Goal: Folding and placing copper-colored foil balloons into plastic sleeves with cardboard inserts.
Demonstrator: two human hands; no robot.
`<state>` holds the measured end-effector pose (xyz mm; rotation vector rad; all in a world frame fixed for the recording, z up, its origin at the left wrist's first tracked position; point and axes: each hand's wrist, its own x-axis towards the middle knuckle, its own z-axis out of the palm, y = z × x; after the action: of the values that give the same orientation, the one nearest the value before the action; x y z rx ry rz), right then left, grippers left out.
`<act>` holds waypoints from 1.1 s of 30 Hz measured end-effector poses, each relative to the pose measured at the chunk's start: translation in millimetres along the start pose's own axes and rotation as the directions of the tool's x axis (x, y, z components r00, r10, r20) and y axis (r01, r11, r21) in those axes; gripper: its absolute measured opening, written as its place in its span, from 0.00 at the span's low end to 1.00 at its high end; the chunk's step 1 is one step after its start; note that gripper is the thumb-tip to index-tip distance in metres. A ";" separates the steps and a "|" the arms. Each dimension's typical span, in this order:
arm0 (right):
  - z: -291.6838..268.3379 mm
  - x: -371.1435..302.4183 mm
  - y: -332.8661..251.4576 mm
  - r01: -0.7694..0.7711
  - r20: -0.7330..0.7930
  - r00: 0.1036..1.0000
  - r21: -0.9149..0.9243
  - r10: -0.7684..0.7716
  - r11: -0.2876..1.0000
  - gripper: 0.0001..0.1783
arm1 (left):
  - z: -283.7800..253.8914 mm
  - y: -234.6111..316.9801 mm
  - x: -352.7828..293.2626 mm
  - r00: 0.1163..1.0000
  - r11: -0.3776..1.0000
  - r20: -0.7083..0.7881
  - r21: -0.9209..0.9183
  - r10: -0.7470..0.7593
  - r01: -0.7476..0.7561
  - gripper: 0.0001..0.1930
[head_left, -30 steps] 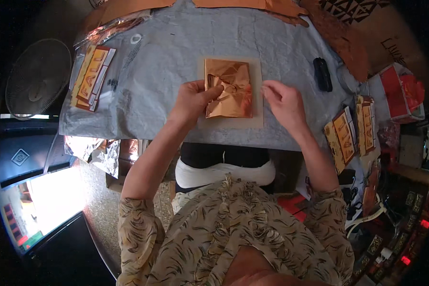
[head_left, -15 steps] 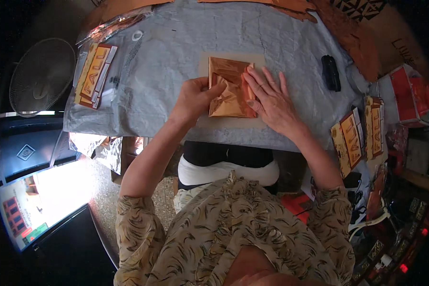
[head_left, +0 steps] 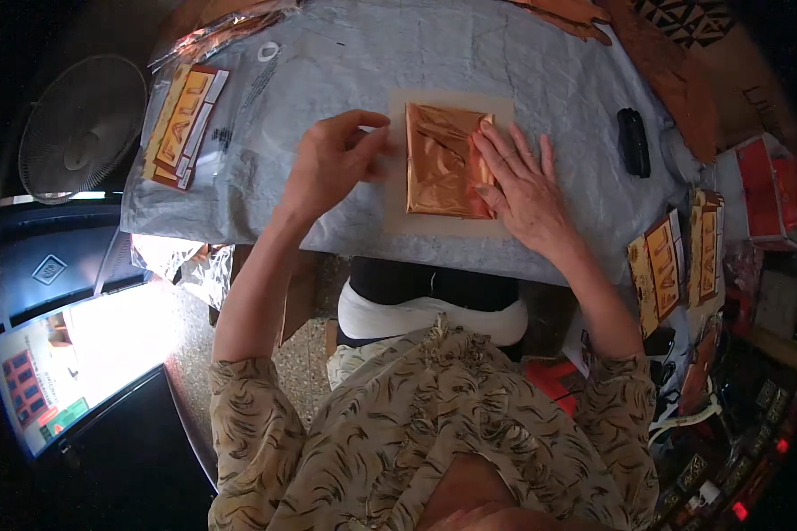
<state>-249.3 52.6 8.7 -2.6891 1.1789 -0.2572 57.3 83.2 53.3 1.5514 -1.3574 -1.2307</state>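
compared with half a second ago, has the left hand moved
Yes, the left hand moved left, clear of the copper foil packet, judged against the white ring on the grey cover.

Well to the left of the left hand (head_left: 332, 164) stands a fan (head_left: 81, 152) with a round grille; between the two lie yellow-and-brown packets (head_left: 181, 124). A small white ring (head_left: 260, 53) sits beyond that hand, slightly leftward, and crumpled silver foil (head_left: 208, 274) shows nearer the body on its left. Right of the right hand (head_left: 527, 195) rests a black elongated object (head_left: 633, 142), with a red-and-white box (head_left: 757, 190) farther right. Nearer the body on that hand's right are more yellow packets (head_left: 662, 265), a pale cable (head_left: 695, 411) and red lights (head_left: 740, 511).
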 end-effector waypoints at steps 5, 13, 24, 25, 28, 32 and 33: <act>0.1 0.9 -2.0 -0.015 0.012 1.000 -0.029 0.015 0.999 0.37 | 21.3 0.7 -6.0 0.867 0.735 -0.008 0.534 0.498 -0.417 0.24; -0.6 1.9 0.3 -0.006 0.025 1.000 -0.043 0.007 0.999 0.39 | 37.5 -17.2 10.0 0.728 0.274 0.463 0.713 0.506 -0.645 0.39; -14.7 4.8 10.0 0.037 0.111 0.993 -0.038 -0.032 0.999 0.51 | 28.0 -26.7 20.5 0.713 0.294 0.487 0.680 0.504 -0.672 0.50; -14.8 4.1 10.6 0.051 0.102 0.994 -0.040 -0.047 0.998 0.53 | 27.2 -26.9 20.9 0.715 0.306 0.494 0.671 0.495 -0.675 0.50; -13.0 6.3 14.1 0.068 0.075 0.995 -0.034 -0.065 0.997 0.53 | 22.6 -27.7 23.8 0.719 0.275 0.486 0.698 0.497 -0.661 0.53; -11.5 5.7 17.5 0.086 0.054 0.995 -0.015 -0.085 0.996 0.54 | 21.0 -32.2 24.4 0.708 0.293 0.498 0.672 0.501 -0.680 0.55; -10.8 5.5 17.5 0.085 0.053 0.995 -0.014 -0.084 0.996 0.54 | 20.8 -34.0 24.8 0.710 0.289 0.497 0.677 0.498 -0.677 0.55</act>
<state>-260.5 35.8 15.3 -2.7455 1.0590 -0.1889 46.9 66.5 10.7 1.1901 -2.6135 -0.1676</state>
